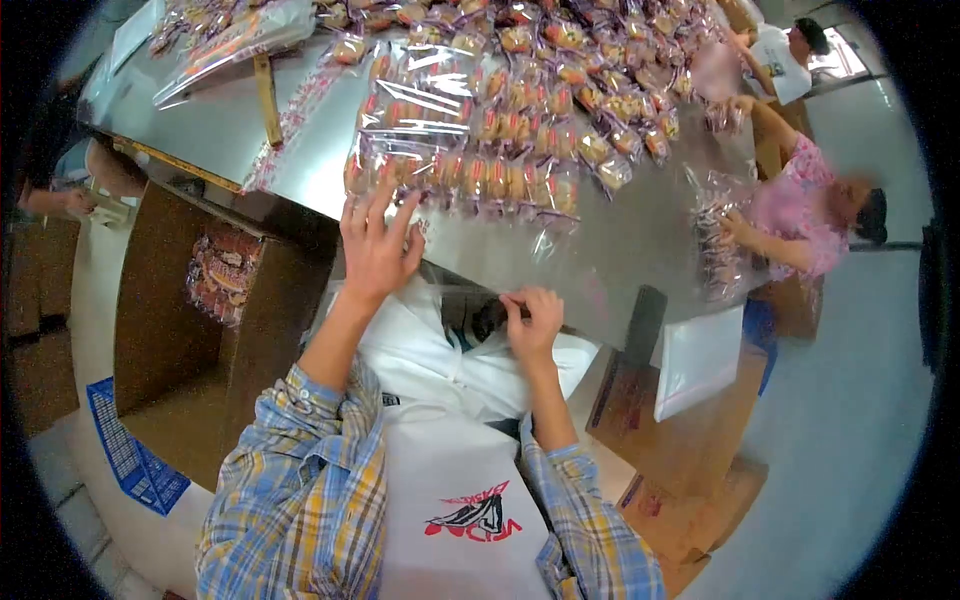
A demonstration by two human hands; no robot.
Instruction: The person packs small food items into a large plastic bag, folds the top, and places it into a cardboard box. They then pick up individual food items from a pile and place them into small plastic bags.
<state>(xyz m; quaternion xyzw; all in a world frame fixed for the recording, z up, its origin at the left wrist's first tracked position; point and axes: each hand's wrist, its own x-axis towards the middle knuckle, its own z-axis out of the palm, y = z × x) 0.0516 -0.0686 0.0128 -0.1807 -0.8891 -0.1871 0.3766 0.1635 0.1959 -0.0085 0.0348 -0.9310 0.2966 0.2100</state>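
Rows of small wrapped cakes (pixel 460 178) lie side by side on the metal table in front of me, and clear plastic film shines over part of them. My left hand (pixel 375 245) is open, its fingers spread at the near left end of the closest row; whether they press on the wrappers is hard to tell. Lower and to the right, my right hand (pixel 535 320) is closed in a pinch at the table's near edge. Its fingers hold the edge of a clear plastic bag (pixel 455 290), which stretches toward my left hand and is hard to see.
Many loose wrapped cakes (pixel 600 70) cover the far table (pixel 640 220). An open cardboard box (pixel 170 340) stands at left, above a blue crate (pixel 130 450). At right are a stack of clear bags (pixel 700 360) and cardboard boxes (pixel 680 420). Co-workers (pixel 810 210) handle packs at right.
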